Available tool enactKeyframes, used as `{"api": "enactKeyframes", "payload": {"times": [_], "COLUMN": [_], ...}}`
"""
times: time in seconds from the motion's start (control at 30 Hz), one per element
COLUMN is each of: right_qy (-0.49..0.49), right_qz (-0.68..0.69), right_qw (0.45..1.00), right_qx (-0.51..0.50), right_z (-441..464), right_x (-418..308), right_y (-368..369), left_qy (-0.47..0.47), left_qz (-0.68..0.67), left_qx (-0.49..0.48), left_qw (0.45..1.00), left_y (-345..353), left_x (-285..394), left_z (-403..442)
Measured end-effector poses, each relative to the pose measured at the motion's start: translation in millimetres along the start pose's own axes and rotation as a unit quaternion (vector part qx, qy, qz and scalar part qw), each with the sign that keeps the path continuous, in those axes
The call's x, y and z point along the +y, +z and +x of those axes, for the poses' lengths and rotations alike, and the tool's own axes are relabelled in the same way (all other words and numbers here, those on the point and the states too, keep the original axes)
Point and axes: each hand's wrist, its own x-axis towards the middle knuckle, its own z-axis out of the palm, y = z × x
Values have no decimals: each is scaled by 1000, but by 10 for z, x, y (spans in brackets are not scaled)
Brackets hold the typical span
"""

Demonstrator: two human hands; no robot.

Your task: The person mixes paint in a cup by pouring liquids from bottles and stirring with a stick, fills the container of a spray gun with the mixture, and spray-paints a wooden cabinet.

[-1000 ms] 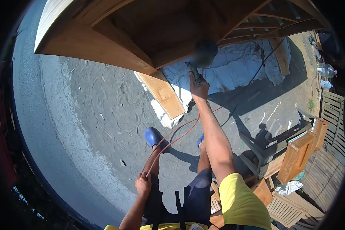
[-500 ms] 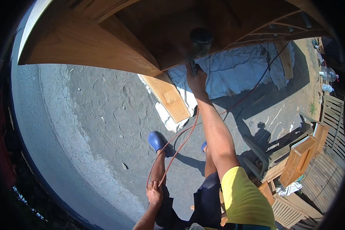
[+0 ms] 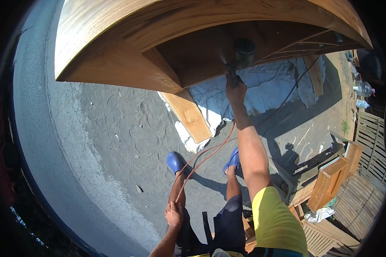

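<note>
Harsh sun — hard shadows [image 3: 287, 118] | furniture [image 3: 188, 51] dim inside | fisheye bend — black corners

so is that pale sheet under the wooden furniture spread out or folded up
Spread out: the pale sheet lies wrinkled over a broad patch of the ground.

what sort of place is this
Probably an outdoor furniture workshop beside a road: a large wooden cabinet, a spray gun on a red hose, and slatted wooden panels nearby.
</note>
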Motion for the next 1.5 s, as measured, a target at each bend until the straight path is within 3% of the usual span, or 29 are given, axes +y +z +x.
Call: {"api": "enactKeyframes", "payload": {"times": [0.1,0.17,0.3,0.37,0.43,0.5,0.6,0.73,0.8,1.03,1.2,1.5], "right_qy": [-40,-21,-26,29,3,57,6,47,50,7,2,-4], "right_qz": [30,18,54,102,102,179,129,52,4,-90,-132,-7], "right_qw": [999,995,989,973,973,953,973,985,995,996,988,1000], "right_qx": [-21,-96,-139,-204,-206,-237,-191,-157,-81,30,76,-11], "right_z": [-214,-353,-559,-633,-680,-699,-636,-461,-359,-1,88,-96], "right_x": [-178,-339,-505,-619,-722,-801,-787,-658,-549,4,-81,-262], "right_y": [126,190,424,502,565,566,587,446,346,35,-125,369], "left_qy": [19,42,30,33,36,44,49,74,82,115,125,105], "left_qz": [2,8,9,5,7,9,4,14,21,28,26,42], "left_qx": [4,6,-3,-14,-14,-19,-21,-2,-13,-9,-3,-16], "left_qw": [1000,999,999,999,999,999,999,997,996,993,992,993], "left_y": [56,74,69,66,61,28,-37,-236,-308,-417,-400,-306], "left_x": [-27,-51,-47,-55,-63,-53,-56,-117,-139,-249,-282,-191], "left_z": [14,21,34,49,74,97,178,305,362,498,536,467]}}
